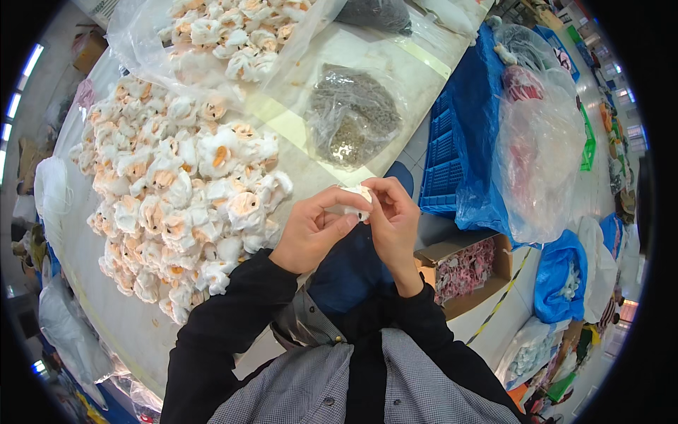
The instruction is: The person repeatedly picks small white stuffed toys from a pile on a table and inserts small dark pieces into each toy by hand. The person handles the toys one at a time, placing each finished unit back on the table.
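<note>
As both hands pinch a white flower piece (pixel 355 201), left hand (pixel 311 230), right hand (pixel 392 219), past table edge (pixel 395 159)

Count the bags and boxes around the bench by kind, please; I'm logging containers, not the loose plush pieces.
Clear bags of dark beads on the table: 2
Clear bag of white plush pieces: 1
Blue crates: 1 stack, count unclear
Open cardboard box: 1
Blue bags on the floor: 1
Total: 6
</note>
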`<state>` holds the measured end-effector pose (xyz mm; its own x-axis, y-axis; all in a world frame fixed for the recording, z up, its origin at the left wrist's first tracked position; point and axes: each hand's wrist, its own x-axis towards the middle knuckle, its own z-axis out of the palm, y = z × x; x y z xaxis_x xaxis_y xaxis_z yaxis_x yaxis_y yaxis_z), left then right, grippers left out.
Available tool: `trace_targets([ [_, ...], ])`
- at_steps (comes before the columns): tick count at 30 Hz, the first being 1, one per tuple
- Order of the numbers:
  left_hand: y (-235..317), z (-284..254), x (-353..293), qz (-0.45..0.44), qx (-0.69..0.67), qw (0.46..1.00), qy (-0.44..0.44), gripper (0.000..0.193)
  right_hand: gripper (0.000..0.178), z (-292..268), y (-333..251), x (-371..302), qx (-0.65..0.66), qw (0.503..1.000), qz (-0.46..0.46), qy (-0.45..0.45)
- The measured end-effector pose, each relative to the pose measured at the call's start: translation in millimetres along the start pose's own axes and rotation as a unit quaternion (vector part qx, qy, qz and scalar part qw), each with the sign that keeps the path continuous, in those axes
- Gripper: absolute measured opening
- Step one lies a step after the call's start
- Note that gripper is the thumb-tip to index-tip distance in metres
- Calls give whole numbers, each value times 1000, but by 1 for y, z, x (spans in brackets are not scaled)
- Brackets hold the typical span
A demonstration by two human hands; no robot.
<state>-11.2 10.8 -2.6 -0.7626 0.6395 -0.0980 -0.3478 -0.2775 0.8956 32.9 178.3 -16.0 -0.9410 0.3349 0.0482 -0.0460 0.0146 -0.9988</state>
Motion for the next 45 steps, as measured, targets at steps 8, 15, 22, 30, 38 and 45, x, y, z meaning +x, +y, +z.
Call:
trace_targets([
  [8,3,5,0,0,77,996,55,36,11,2,-5,-6,-126,980,-107,114],
  [15,-5,8,1,159,296,934,120,39,14,-2,-14,-8,-281,931,-231,5],
  [22,6,5,5,179,380,898,126,35,6,-7,-15,3,-298,907,-298,-13],
  [30,-2,-1,3,218,451,859,102,17,5,-8,-18,-3,-249,941,-224,-54],
  [38,0,-2,4,195,417,881,103,14,12,-6,-20,-1,-174,974,-118,-85],
  [45,-2,-10,2,204,425,879,71,12,17,-10,-18,3,-163,976,-69,-130],
])
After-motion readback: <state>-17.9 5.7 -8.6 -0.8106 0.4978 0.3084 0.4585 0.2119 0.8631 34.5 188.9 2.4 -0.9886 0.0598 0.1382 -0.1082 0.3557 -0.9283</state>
